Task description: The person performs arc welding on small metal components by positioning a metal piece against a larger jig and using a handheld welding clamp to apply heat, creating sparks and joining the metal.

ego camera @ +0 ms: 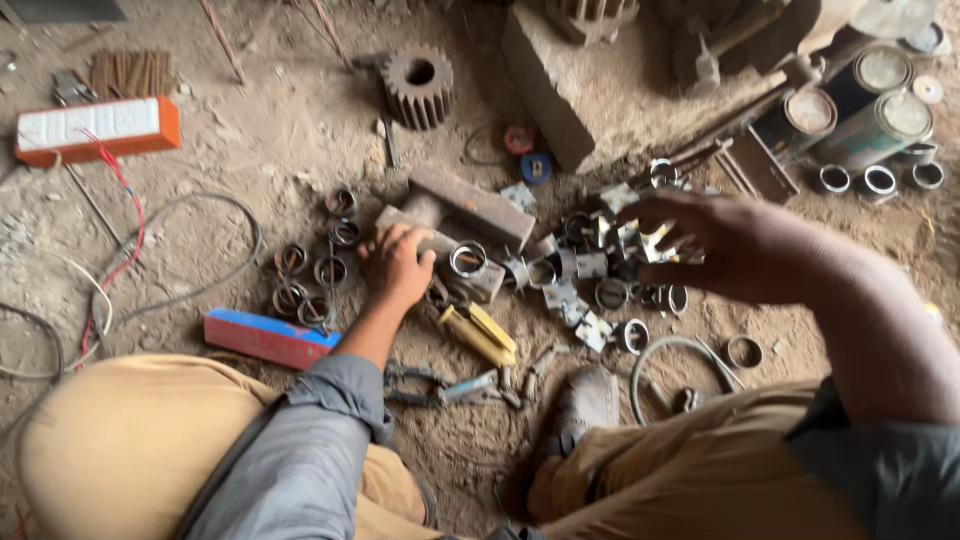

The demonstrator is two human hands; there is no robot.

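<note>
My left hand (397,262) rests on the near end of a flat metal bar (425,228) lying on the dirt floor, fingers curled over its edge. A short steel ring (467,259) stands on a block right beside that hand. My right hand (715,243) hovers over a heap of small bent metal brackets and rings (590,265), and its fingers close on a shiny bracket piece (655,243). A cluster of steel rings (315,270) lies to the left of my left hand.
A large gear (418,87) and a stone block (580,90) lie at the back. An orange-and-white box (97,128) with red wire sits far left. Paint cans (870,110) stand at right. A yellow-handled tool (478,333), pliers (415,383) and a red-blue bar (265,338) lie near my knees.
</note>
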